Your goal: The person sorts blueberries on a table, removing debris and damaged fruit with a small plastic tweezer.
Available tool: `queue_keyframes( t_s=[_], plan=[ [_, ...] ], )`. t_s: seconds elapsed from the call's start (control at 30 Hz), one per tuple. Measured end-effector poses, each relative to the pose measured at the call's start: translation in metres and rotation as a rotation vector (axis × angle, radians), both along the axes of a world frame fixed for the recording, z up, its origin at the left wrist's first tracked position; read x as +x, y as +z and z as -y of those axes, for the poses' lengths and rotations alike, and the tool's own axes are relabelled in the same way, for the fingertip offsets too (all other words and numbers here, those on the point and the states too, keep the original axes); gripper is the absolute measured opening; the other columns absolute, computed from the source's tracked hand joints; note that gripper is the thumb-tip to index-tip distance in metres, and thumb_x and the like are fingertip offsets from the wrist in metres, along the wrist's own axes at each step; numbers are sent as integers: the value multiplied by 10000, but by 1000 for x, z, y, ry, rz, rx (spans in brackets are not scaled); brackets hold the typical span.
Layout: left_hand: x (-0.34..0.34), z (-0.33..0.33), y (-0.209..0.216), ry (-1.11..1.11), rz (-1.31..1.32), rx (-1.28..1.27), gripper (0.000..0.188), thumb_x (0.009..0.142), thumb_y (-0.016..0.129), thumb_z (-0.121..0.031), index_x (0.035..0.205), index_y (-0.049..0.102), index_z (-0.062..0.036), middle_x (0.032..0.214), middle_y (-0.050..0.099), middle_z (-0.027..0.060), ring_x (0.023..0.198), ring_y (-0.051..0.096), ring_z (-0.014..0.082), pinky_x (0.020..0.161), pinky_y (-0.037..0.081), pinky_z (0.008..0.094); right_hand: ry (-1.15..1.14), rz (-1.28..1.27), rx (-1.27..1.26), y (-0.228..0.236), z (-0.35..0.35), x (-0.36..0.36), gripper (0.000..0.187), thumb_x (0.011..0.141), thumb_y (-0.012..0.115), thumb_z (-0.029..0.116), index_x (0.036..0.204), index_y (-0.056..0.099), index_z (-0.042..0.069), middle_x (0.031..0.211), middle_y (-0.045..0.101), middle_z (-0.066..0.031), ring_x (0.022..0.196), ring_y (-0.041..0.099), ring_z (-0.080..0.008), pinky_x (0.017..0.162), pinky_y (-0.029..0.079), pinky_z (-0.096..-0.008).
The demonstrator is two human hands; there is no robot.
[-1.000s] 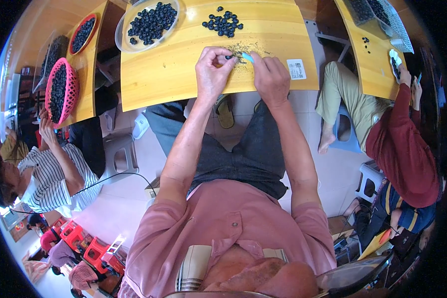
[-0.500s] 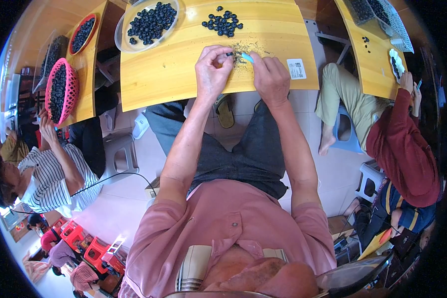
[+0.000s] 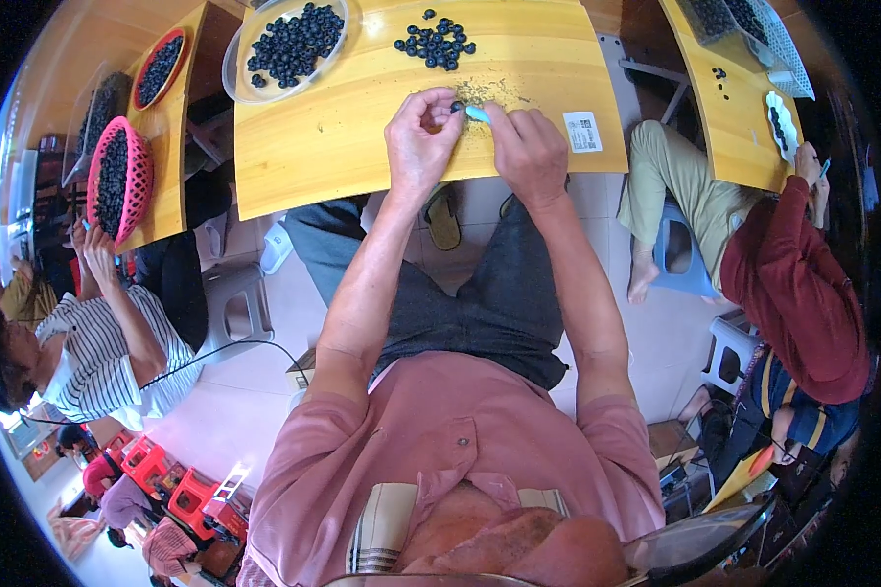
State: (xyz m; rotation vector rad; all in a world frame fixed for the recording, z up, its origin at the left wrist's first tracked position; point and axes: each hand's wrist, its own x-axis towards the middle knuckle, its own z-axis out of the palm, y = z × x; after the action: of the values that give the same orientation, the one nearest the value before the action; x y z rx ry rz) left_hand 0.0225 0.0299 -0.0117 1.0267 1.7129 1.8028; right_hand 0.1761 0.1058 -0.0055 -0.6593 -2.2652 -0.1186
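Over the near edge of the wooden table (image 3: 343,166), my left hand (image 3: 422,140) pinches a small round black bead (image 3: 456,106) between thumb and fingertips. My right hand (image 3: 532,152) is closed round a slim tool with a light-blue handle (image 3: 477,114); it points at the bead, and its working tip is too small to make out. Dry brownish crumbs (image 3: 499,95) lie scattered just beyond my hands. Farther back sits a loose pile of similar black beads (image 3: 435,44). At the far left of the table, a clear round tray (image 3: 235,68) holds many more.
A white label card (image 3: 582,132) lies right of my hands. At the left table, a person in a striped shirt (image 3: 132,333) works beside a pink basket (image 3: 144,181) of black beads. A person in dark red (image 3: 803,303) works at the right table near a white dish (image 3: 788,127).
My right hand has shifted slightly left, bringing the light-blue tool closer to the bead. The bead shows rounder between my left fingertips. The whole view has shifted slightly.
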Motion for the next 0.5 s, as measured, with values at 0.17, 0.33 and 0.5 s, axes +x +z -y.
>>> queue_keyframes(
  t_s=[0.17, 0.33, 0.5],
  plan=[
    [0, 2, 1, 14, -74, -32, 295, 856, 788, 49, 1142, 723, 11, 1012, 721, 74, 839, 693, 99, 775, 582, 241, 14, 6, -5, 1, 1, 0, 297, 828, 703, 98, 1124, 722, 109, 754, 499, -33, 709, 591, -213, 625, 502, -375],
    [2, 3, 4, 15, -101, -26, 288, 858, 780, 54, 1136, 717, 8, 1005, 729, 71, 832, 692, 96, 769, 582, 242, 11, 14, -11, -1, 1, 1, 293, 836, 703, 100, 1128, 723, 108, 756, 499, -34, 709, 592, -216, 620, 505, -374],
    [0, 4, 3, -16, -3, -8, 296, 868, 773, 52, 1151, 693, 16, 1041, 730, 76, 838, 701, 98, 780, 584, 246, -58, 44, -118, -2, -3, -1, 252, 847, 688, 101, 1097, 719, 113, 778, 552, -47, 752, 634, -234, 650, 544, -383]
  ],
)
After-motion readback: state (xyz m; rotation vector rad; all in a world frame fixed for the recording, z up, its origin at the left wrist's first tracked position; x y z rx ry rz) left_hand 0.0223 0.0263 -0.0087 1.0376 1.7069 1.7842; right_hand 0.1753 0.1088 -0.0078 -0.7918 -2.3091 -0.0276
